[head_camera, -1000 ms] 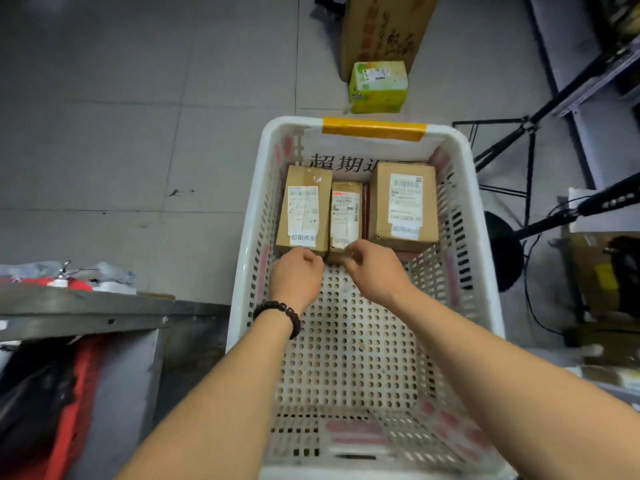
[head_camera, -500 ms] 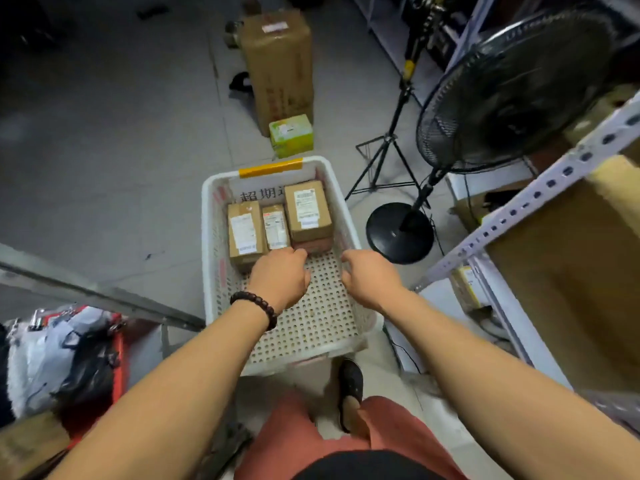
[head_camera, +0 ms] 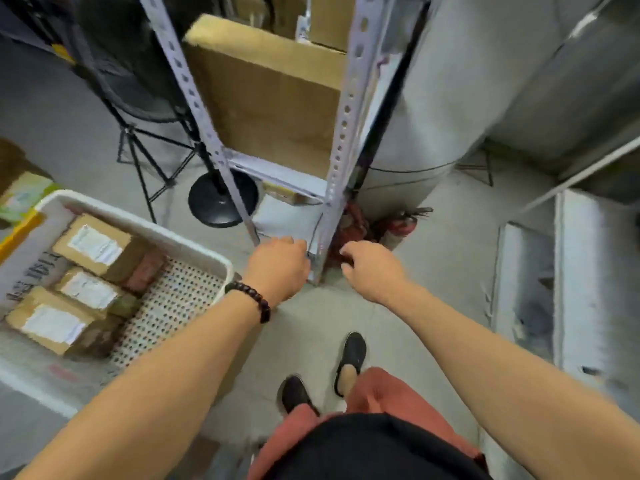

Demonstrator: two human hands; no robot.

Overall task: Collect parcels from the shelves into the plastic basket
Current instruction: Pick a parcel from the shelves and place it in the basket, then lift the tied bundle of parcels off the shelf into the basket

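The white plastic basket stands on the floor at the left, with three brown cardboard parcels bearing white labels lying side by side at its far end. My left hand, a dark bead bracelet on its wrist, hangs over the floor just right of the basket, fingers loosely curled and holding nothing. My right hand is beside it, also loosely curled and empty. Both hands are in front of the metal shelf rack, which carries a large cardboard box.
A black fan stand with a round base sits left of the rack. A red fire extinguisher lies at the rack's foot. Grey shelving runs along the right. A green box lies beyond the basket. My feet are on the tiled floor.
The view has swung right from the basket to the rack. Both hands have left the basket and now hang empty in front of the shelf upright.
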